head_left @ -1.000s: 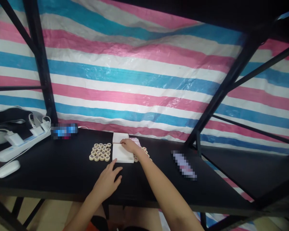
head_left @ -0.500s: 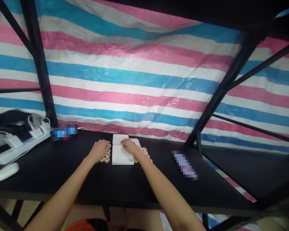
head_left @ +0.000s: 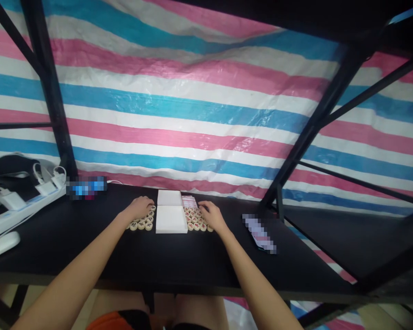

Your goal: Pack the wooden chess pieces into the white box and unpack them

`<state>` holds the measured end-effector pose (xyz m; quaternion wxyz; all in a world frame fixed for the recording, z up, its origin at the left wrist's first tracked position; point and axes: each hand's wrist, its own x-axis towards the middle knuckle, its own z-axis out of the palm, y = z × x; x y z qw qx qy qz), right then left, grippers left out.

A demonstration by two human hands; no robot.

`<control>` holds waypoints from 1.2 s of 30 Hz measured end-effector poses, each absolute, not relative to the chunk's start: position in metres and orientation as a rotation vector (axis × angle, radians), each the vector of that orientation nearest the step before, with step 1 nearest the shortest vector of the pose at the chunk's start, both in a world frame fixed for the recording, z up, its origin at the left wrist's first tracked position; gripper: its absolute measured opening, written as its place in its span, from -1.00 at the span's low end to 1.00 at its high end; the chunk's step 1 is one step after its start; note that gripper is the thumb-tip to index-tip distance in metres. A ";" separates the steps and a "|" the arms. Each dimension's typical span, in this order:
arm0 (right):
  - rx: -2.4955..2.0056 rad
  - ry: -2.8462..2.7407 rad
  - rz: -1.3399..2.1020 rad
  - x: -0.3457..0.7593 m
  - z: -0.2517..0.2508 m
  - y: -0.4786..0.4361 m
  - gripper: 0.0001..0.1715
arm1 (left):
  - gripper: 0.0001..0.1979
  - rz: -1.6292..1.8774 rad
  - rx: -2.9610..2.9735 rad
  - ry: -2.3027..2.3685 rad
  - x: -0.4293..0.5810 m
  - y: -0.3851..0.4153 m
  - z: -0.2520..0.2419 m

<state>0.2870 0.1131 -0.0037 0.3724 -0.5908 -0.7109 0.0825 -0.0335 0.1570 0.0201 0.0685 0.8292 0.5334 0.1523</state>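
Several round Chinese chess pieces with dark characters [head_left: 141, 225] lie in rows left of an opened white box [head_left: 171, 220]. Over the far part of these rows rests my left hand [head_left: 141, 207], its fingers stretched and bent down at the pieces; its palm side is hidden. On the box's other side are several Chinese chess pieces with red characters [head_left: 196, 226]. My right hand [head_left: 210, 213] is at their right edge, thumb and fingers apart, with no piece visible in it. Both box halves lie flat, with their white insides showing.
A printed paper [head_left: 190, 202] lies behind the red pieces. Farther right is a phone-like blurred object [head_left: 259, 233]. To the left are a power strip [head_left: 27, 206] with plugs, a white rounded device [head_left: 3, 244] and a blurred lit device [head_left: 86, 188]. Black frame posts [head_left: 53, 91] flank the desk.
My right hand has moved right, from above the box to the red pieces. My left hand stays at the dark-character pieces. The view has shifted slightly.
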 end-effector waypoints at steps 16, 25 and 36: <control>-1.643 -1.480 0.523 0.287 -0.032 0.103 -0.37 | -0.42 0.900 1.964 1.743 -0.074 0.134 -0.006; -1.638 -1.544 0.549 0.281 -0.030 0.104 -0.37 | -0.44 0.894 1.950 1.707 -0.061 0.131 -0.008; -1.681 -1.601 0.503 0.281 -0.032 0.109 -0.40 | -0.39 0.890 1.936 1.684 -0.055 0.129 -0.008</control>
